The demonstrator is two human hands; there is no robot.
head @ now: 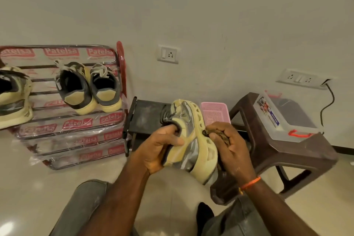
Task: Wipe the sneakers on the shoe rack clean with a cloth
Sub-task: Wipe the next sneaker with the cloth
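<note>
The cream-and-grey sneaker [188, 136] is held above the person's lap, tipped on its side, its long axis running from the near heel up and away to the toe, its chunky sole turned right. The left hand [160, 148] grips it, thumb hooked into the collar. The right hand [229, 144] is curled round a dark cloth [216, 134], pressing it against the sole's edge; most of the cloth is hidden in the fist, so its shape is hard to make out. At left, the shoe rack [76, 124] carries a pair of sneakers [88, 87], heels outward, and another shoe [13, 97] cut off by the frame. A brown stool [298, 151] stands right on the pale tiled floor [28, 184].
</note>
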